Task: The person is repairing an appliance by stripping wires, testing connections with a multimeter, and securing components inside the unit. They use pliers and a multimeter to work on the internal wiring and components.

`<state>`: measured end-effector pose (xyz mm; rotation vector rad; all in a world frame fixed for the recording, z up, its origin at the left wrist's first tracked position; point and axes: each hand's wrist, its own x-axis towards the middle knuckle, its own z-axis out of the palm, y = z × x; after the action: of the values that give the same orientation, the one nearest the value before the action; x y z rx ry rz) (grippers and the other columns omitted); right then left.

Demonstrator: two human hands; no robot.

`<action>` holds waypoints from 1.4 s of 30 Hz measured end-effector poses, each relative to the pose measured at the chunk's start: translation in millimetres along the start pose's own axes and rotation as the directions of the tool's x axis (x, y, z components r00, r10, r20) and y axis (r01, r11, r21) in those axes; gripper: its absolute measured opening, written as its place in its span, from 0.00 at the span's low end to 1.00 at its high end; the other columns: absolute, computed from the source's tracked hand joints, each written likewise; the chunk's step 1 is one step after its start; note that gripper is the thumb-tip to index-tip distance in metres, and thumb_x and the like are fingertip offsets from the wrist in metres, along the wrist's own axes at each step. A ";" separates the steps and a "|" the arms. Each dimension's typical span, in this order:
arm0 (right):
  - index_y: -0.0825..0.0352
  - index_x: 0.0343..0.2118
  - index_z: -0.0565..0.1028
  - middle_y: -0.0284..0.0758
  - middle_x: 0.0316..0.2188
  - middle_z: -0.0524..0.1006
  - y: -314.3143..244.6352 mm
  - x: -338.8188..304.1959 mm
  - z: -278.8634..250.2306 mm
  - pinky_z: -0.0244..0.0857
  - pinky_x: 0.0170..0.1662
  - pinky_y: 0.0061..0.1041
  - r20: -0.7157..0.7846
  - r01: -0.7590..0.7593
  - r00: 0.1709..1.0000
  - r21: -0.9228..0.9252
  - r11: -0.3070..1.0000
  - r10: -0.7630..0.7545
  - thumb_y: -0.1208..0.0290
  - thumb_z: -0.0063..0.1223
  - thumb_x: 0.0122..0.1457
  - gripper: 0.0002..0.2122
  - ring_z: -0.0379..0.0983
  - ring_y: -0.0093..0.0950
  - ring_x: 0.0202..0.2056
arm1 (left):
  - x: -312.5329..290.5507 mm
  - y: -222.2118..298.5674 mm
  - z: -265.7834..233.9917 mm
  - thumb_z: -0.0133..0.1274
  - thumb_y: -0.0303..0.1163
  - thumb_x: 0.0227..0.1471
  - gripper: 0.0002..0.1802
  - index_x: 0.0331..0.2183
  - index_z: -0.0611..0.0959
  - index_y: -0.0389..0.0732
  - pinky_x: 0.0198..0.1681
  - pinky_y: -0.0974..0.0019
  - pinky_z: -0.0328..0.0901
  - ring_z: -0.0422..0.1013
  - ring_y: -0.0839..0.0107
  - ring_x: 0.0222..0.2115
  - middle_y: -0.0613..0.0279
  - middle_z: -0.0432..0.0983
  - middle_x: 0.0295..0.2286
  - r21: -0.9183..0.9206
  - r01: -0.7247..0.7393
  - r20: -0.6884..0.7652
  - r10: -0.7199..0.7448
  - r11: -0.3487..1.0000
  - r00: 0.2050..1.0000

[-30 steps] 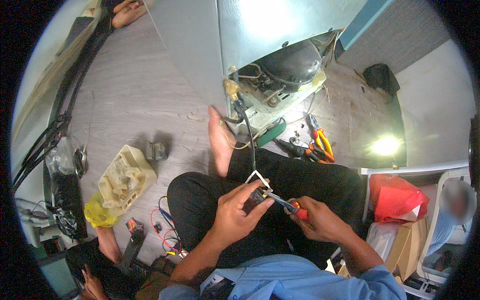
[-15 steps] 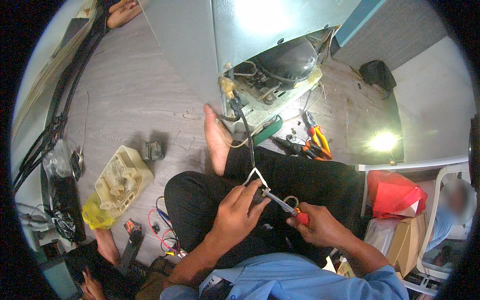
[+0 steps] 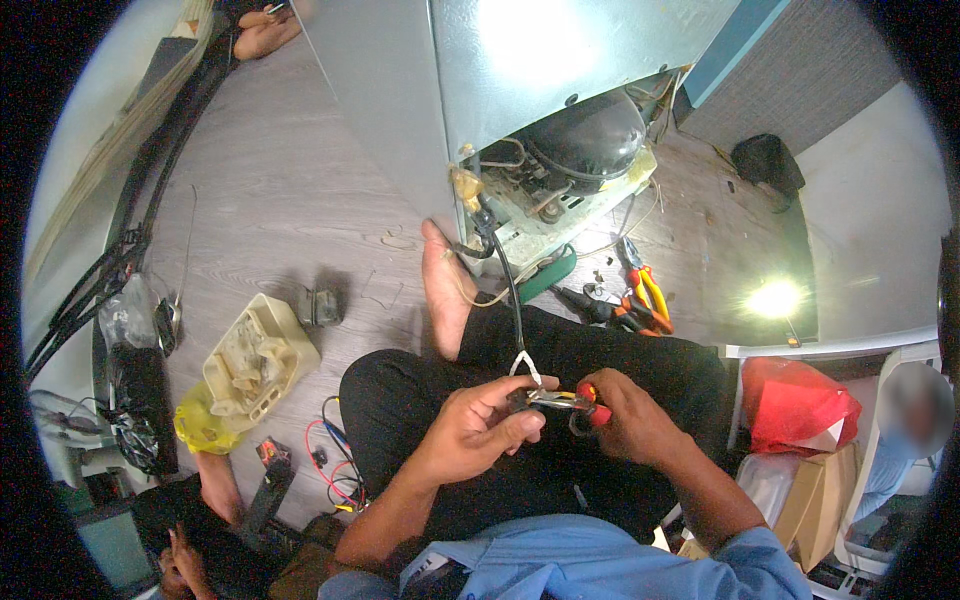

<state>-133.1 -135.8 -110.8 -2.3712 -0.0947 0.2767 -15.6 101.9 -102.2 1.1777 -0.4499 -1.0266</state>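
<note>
grey floor (image 3: pixel 250 190) underneath; toward six o'clock, left hand (image 3: pixel 470 432) pinches a small dark part (image 3: pixel 517 402) below the black cable (image 3: pixel 515 305), seemingly steadying it for red-handled pliers (image 3: pixel 553 400), clasped by right hand (image 3: pixel 640 425) at five.

Over my feed, the pliers in hand (image 3: pixel 568 402) have red handles and the cable (image 3: pixel 515 300) is black with a white end. I see solid black trousers (image 3: pixel 390 400), a light-blue shirt (image 3: pixel 560 560) and a glossy black compressor (image 3: pixel 595 140). The floor (image 3: pixel 280 180) is grey wood grain, the plastic tray (image 3: pixel 290 375) cream, the plastic bag (image 3: pixel 205 425) yellow.
</note>
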 end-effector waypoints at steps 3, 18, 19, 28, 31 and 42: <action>0.69 0.50 0.67 0.46 0.46 0.71 -6.3 -1.8 2.5 0.66 0.54 0.38 -0.001 0.003 1.000 0.093 0.996 -0.003 0.85 0.58 0.43 0.27 0.70 0.48 0.50 | 2.1 1.9 -2.1 0.55 0.32 0.59 0.22 0.55 0.75 0.38 0.27 0.76 0.66 0.70 0.81 0.24 0.65 0.78 0.29 0.016 0.007 0.022 -0.007 1.000 1.000; 0.68 0.40 0.68 0.44 0.28 0.72 -15.2 -7.3 9.1 0.67 0.34 0.38 -0.018 -0.156 0.987 0.180 0.971 0.162 0.74 0.60 0.53 0.14 0.73 0.46 0.30 | 3.0 -1.4 9.1 0.58 0.32 0.57 0.20 0.50 0.78 0.36 0.32 0.73 0.67 0.70 0.82 0.27 0.67 0.78 0.31 0.180 -0.020 -0.185 0.054 0.984 0.981; 0.68 0.40 0.68 0.46 0.29 0.72 -17.3 -7.0 13.2 0.66 0.35 0.40 -0.061 -0.157 0.983 0.200 0.967 0.173 0.74 0.59 0.52 0.14 0.72 0.48 0.31 | 2.3 -6.0 14.1 0.59 0.32 0.57 0.20 0.50 0.79 0.35 0.32 0.73 0.67 0.70 0.82 0.27 0.67 0.78 0.31 0.208 -0.007 -0.256 0.061 0.978 0.965; 0.67 0.42 0.70 0.30 0.31 0.74 10.5 -7.0 -31.7 0.67 0.36 0.28 -0.285 -0.201 0.790 0.716 0.669 0.543 0.75 0.57 0.57 0.11 0.73 0.28 0.32 | -23.5 -30.7 13.6 0.62 0.33 0.54 0.23 0.51 0.78 0.38 0.40 0.72 0.70 0.76 0.77 0.35 0.60 0.81 0.35 0.218 0.008 -0.009 -0.006 0.976 1.000; 0.67 0.50 0.70 0.26 0.34 0.72 10.9 -14.2 -38.9 0.65 0.44 0.20 -0.203 -0.204 0.933 0.384 0.900 0.298 0.77 0.54 0.60 0.15 0.69 0.18 0.37 | -49.0 -39.8 -8.3 0.58 0.31 0.57 0.26 0.56 0.74 0.38 0.40 0.69 0.72 0.75 0.75 0.36 0.56 0.79 0.42 0.018 -0.069 -0.161 0.071 0.997 0.984; 0.68 0.52 0.67 0.26 0.32 0.71 33.4 -29.2 21.8 0.64 0.34 0.18 -0.006 -0.335 0.924 0.471 0.816 0.382 0.72 0.54 0.63 0.16 0.68 0.17 0.31 | -204.5 -74.3 -144.7 0.65 0.31 0.45 0.20 0.41 0.82 0.34 0.40 0.54 0.69 0.75 0.49 0.35 0.42 0.77 0.34 0.504 0.695 -0.834 0.498 0.513 0.237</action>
<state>-166.8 -149.8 -144.1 -1.9013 0.4328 0.3180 -38.9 350.1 -180.3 2.5974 0.3134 0.2230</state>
